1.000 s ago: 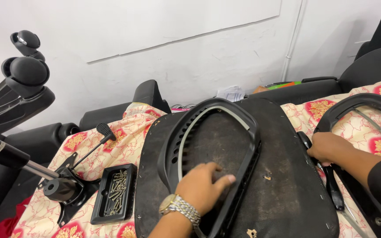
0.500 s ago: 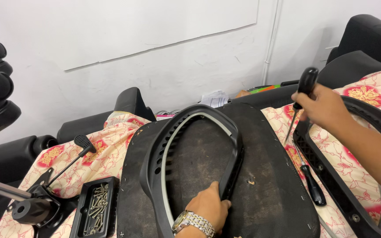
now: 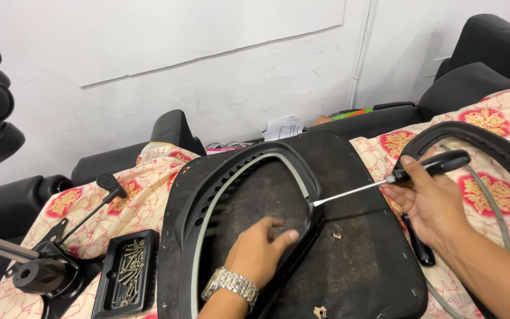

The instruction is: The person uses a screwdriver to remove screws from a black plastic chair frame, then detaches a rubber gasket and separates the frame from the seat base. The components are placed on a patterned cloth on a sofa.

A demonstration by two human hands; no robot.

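Now the right hand (image 3: 429, 204) grips a screwdriver (image 3: 385, 183), tip at the chair frame (image 3: 237, 171)'s three o'clock edge; left hand (image 3: 261, 251) presses flat there, best steadying it.

The chair frame (image 3: 249, 177) is black with a light grey strip along its inside edge. It lies on a black seat board (image 3: 361, 254) with pale scuffs. The cloth (image 3: 143, 189) under them is cream with red and yellow flowers. The screwdriver (image 3: 385, 182) has a black handle and a shiny silver shaft. At 7 o'clock sits a black tray (image 3: 126, 270) of silver and brassy screws. The watch (image 3: 230, 285) on the left hand (image 3: 261, 251) is silver. The wall (image 3: 178, 65) is white. At 1 o'clock, green and orange things (image 3: 349, 113) show.
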